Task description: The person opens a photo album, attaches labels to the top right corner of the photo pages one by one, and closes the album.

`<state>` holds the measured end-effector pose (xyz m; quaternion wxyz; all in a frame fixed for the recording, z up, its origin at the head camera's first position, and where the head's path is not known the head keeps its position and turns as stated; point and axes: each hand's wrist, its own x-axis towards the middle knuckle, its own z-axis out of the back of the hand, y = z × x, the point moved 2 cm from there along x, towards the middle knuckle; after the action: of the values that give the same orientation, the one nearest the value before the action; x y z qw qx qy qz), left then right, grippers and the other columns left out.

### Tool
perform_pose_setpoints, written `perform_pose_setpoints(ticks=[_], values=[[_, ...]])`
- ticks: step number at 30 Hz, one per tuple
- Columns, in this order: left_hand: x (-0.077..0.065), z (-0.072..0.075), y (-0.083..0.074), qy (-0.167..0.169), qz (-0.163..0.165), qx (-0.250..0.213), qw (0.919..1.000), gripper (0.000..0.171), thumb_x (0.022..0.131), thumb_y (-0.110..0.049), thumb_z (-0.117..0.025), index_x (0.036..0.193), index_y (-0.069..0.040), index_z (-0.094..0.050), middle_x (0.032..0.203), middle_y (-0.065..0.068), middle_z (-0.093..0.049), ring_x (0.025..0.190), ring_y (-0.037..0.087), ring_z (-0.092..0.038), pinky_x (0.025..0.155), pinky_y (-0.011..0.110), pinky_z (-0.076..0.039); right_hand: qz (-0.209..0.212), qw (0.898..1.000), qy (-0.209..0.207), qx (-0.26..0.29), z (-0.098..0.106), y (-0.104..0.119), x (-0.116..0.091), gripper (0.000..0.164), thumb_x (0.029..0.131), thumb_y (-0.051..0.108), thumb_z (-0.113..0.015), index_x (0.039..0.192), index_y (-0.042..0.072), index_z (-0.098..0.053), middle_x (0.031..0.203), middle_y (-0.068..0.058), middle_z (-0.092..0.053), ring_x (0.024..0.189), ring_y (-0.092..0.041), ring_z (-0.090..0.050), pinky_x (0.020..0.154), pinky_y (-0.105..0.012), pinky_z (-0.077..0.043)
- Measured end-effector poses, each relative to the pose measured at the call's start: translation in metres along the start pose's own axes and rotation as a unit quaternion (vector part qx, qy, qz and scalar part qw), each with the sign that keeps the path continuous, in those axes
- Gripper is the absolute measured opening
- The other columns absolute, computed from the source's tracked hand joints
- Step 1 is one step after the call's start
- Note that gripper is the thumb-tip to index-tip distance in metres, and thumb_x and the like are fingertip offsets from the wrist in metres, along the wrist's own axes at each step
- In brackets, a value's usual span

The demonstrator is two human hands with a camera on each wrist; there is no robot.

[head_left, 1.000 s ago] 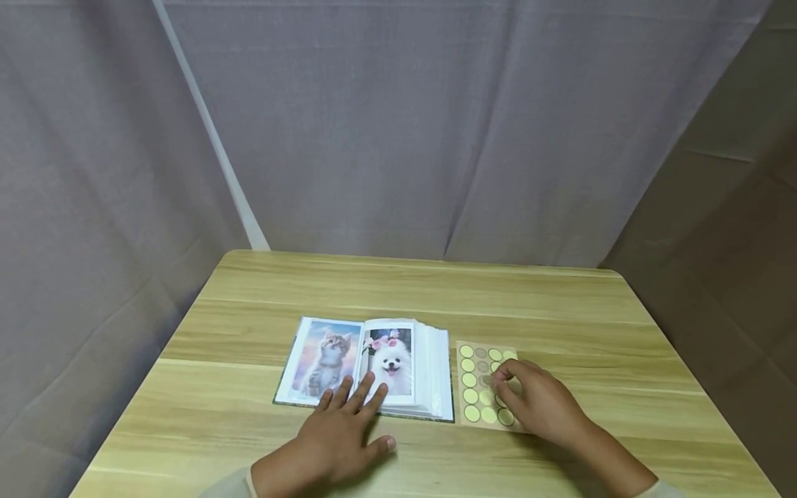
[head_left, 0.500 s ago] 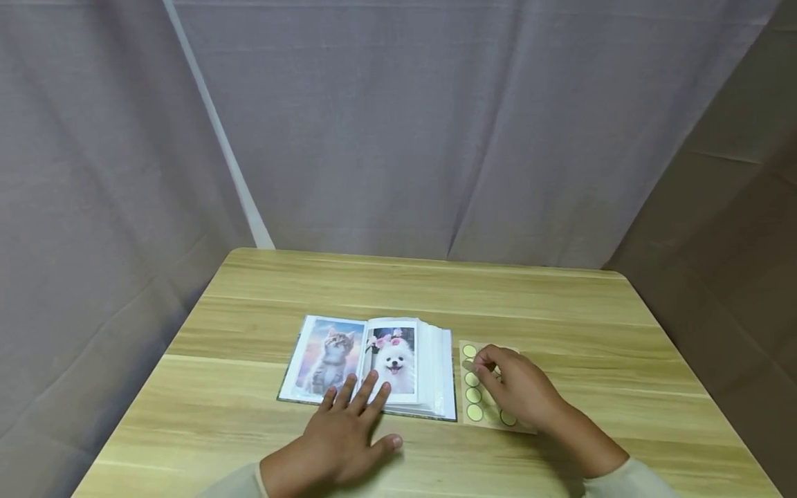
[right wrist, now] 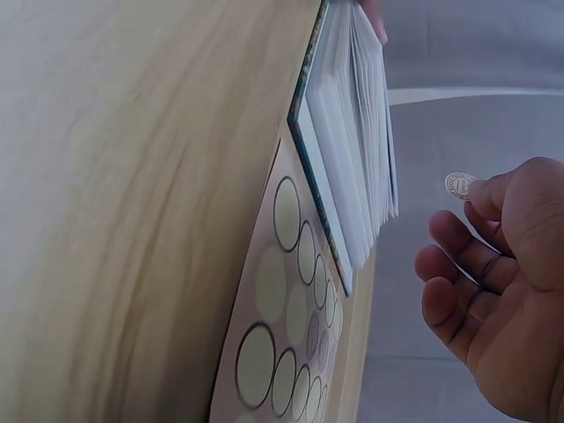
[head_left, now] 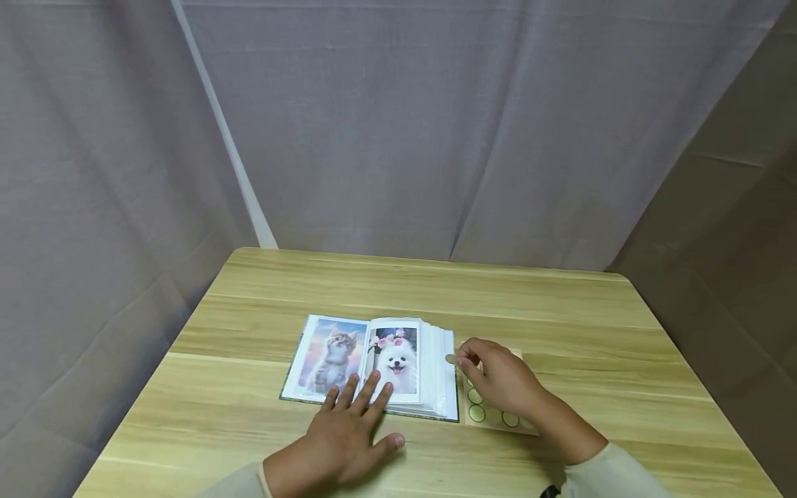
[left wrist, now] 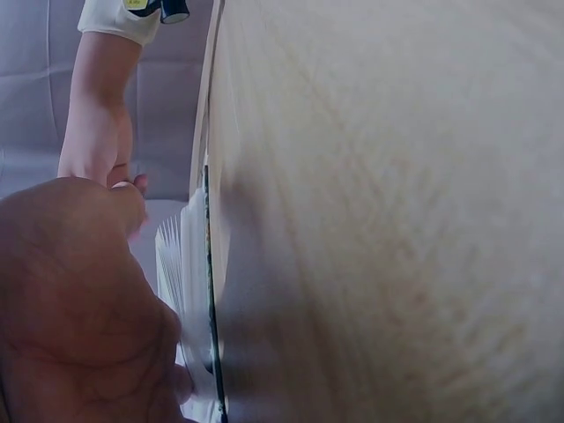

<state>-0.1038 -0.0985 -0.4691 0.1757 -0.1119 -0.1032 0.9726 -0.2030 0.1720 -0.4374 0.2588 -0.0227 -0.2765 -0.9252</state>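
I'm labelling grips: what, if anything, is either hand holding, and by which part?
The right hand pinches a small round disc by its edge. The left hand grips nothing; its spread fingers rest on the open album.

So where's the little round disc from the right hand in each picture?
Head: the disc is right of centre, below the middle, pinched by the right hand.
Left wrist: not visible.
Right wrist: right of centre, a little above the middle.
Shared landmark: the open photo album, in all three.
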Motion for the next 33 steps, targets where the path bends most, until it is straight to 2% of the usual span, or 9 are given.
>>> perform_pose_setpoints(ticks=[11, 17, 33], values=[[0.0, -0.001, 0.0, 0.0, 0.005, 0.01, 0.9999, 0.084, 0.099, -0.076, -0.028, 0.165, -0.024, -0.022, 0.171, 0.005, -0.011, 0.154, 0.04, -0.013, 0.118, 0.064, -0.017, 0.014, 1.0, 0.008, -0.013, -0.005, 0.007, 0.012, 0.008, 0.102, 0.018, -0.064, 0.096, 0.023, -0.062, 0.083, 0.012, -0.056, 0.07, -0.009, -0.049, 0.06, -0.028, -0.044], [0.001, -0.002, 0.001, -0.001, 0.004, 0.012, 0.9999, 0.084, 0.099, -0.075, -0.029, 0.165, -0.024, -0.022, 0.171, 0.006, -0.012, 0.154, 0.041, -0.013, 0.118, 0.065, -0.017, 0.004, 1.0, 0.022, -0.001, -0.008, 0.01, 0.018, 0.006, 0.104, 0.019, -0.062, 0.099, 0.022, -0.062, 0.079, 0.011, -0.053, 0.067, -0.009, -0.047, 0.058, -0.029, -0.042], [0.002, -0.002, -0.001, 0.002, 0.011, 0.015, 0.9998, 0.085, 0.097, -0.077, -0.03, 0.165, -0.026, -0.021, 0.171, 0.004, -0.011, 0.154, 0.039, -0.012, 0.119, 0.064, -0.017, -0.01, 1.0, 0.024, 0.002, -0.019, 0.018, 0.033, 0.005, 0.104, 0.022, -0.062, 0.099, 0.021, -0.063, 0.074, 0.009, -0.053, 0.064, -0.01, -0.049, 0.056, -0.03, -0.042]])
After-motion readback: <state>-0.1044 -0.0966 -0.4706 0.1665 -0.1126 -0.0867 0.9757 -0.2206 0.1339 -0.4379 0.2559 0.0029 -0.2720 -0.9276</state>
